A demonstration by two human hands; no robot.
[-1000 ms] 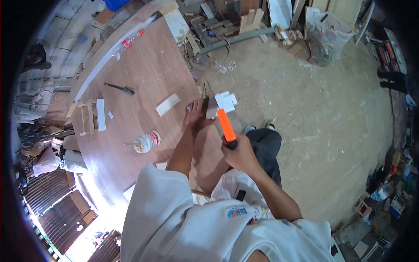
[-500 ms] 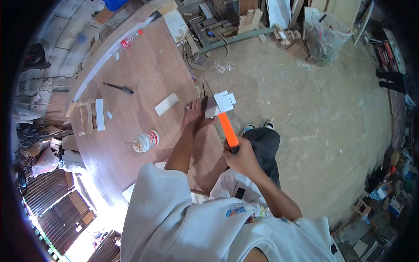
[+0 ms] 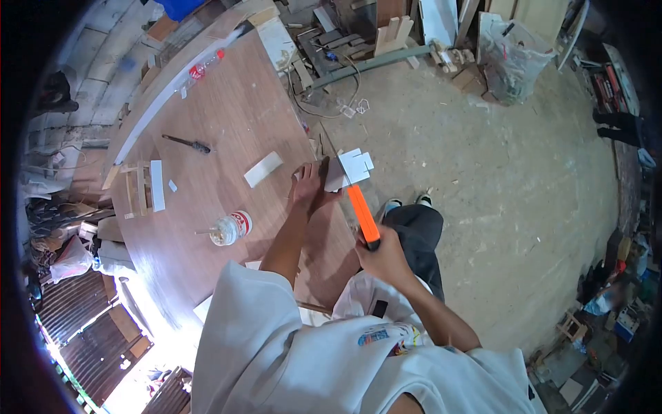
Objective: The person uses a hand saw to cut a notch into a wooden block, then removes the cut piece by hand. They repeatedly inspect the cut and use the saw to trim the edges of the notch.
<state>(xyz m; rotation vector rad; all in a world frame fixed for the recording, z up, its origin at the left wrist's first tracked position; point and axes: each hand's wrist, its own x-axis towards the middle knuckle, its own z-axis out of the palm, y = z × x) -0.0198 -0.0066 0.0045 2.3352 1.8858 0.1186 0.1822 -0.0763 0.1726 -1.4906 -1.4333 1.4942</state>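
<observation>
My right hand (image 3: 381, 252) is closed around the grip of a handsaw (image 3: 363, 212) with an orange and black handle. The saw's thin blade runs up and away, across a white notched board (image 3: 356, 167) that juts past the table's edge. My left hand (image 3: 308, 183) presses down on the board's near part at that edge, its fingers bent over it; the fingertips are partly in shadow. Left of that hand, a loose white strip (image 3: 263, 170) lies on the wooden table (image 3: 221, 152).
A lidded jar (image 3: 231, 228) with a red-and-white label, a dark screwdriver-like tool (image 3: 186, 143), a small wooden frame (image 3: 140, 186) and a plastic bottle (image 3: 207, 64) are on the table. Scrap wood (image 3: 393, 34) and a bag-lined bin (image 3: 514, 65) stand beyond the floor.
My right hand and the saw have drawn back slightly toward my body, and more of the blade shows. My left hand and the board have stayed nearly in place.
</observation>
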